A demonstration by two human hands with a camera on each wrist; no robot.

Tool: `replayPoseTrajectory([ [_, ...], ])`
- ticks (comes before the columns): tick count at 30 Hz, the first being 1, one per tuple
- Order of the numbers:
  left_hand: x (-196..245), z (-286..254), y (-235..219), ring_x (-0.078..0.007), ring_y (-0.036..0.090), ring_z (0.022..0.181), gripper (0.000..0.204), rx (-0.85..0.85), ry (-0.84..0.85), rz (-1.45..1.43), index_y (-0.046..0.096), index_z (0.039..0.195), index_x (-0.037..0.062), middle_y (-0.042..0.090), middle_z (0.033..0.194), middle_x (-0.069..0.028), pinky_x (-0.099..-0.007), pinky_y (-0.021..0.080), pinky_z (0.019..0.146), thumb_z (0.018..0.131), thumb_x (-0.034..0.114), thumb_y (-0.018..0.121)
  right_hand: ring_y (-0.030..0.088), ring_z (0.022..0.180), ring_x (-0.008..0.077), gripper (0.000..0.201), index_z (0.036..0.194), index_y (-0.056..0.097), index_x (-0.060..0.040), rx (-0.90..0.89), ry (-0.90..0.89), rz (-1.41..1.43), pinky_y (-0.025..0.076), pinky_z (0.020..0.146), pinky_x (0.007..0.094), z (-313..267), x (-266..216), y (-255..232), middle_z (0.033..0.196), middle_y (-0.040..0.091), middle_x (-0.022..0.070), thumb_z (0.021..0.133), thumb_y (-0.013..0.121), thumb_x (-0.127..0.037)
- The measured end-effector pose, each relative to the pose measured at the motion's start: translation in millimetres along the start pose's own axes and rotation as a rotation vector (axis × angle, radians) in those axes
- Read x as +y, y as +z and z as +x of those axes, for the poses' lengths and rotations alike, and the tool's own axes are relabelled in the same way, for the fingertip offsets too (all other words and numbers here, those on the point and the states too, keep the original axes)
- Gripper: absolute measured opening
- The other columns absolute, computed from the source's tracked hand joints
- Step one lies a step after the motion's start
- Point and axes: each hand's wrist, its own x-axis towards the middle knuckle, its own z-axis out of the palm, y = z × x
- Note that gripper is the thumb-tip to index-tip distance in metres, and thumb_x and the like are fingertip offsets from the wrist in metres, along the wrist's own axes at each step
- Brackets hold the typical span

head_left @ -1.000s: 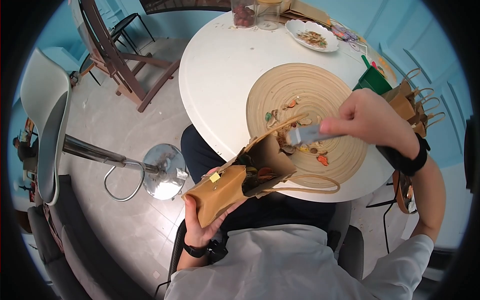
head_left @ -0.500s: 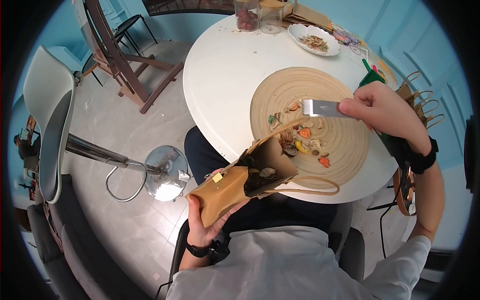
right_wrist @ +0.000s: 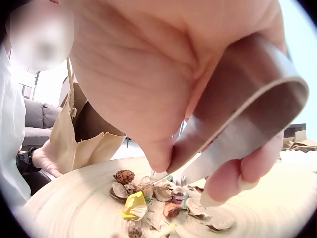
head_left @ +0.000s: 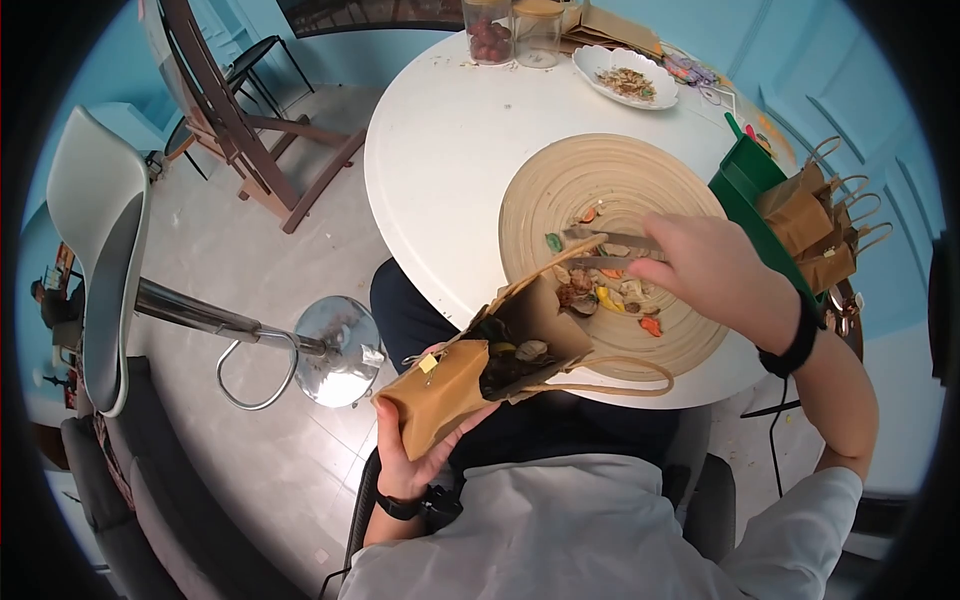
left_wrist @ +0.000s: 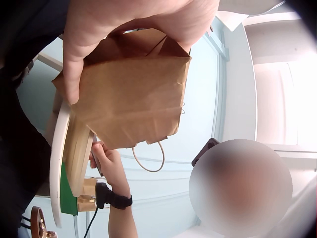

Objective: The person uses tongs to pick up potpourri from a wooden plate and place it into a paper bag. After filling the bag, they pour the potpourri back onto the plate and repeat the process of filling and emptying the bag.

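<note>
Bent silver-coloured metal tongs spread over dried petals on a round, ringed, pale wooden tray

Nearest, just short of the tray, the left hand grips the lower end of a small brown paper bag with twisted paper handles, thumb on one side. Only the left wrist view shows the bag's folded base close up; the head view looks into its mouth, where dried pieces lie. Over the tray, the right hand pinches the tongs between thumb and fingers. The right wrist view alone makes out a brown cone beside a curled yellow piece; whether anything sits between the tips I cannot tell.

Half a second ago the tongs were held above the tray with their arms together; now they are lower and parted, while the bag has hardly shifted. The tongs lie crosswise, tips pointing to the person's left; the bag's long axis slants, its mouth facing the tray.

Right of the tray stand a green plastic container and more brown paper bags; beyond it, a white scalloped dish, then two clear jars
</note>
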Motion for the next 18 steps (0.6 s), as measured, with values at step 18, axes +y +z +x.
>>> replayPoseTrajectory([
  [18,-1.0,0.5,-1.1,-0.0455,0.035,0.138,0.094,0.002,0.004,0.005,0.019,0.153,0.0076,0.029,0.154,-0.0211,-0.0655,0.034,0.109,0.09,0.073,0.041,0.065,0.074,0.035,0.035,0.085,0.06,-0.0032,0.049,-0.003,-0.174,0.05,0.064,0.0455,-3.5,33.4,-7.2,0.072,0.064,0.0153,0.089,0.066,-0.037],
])
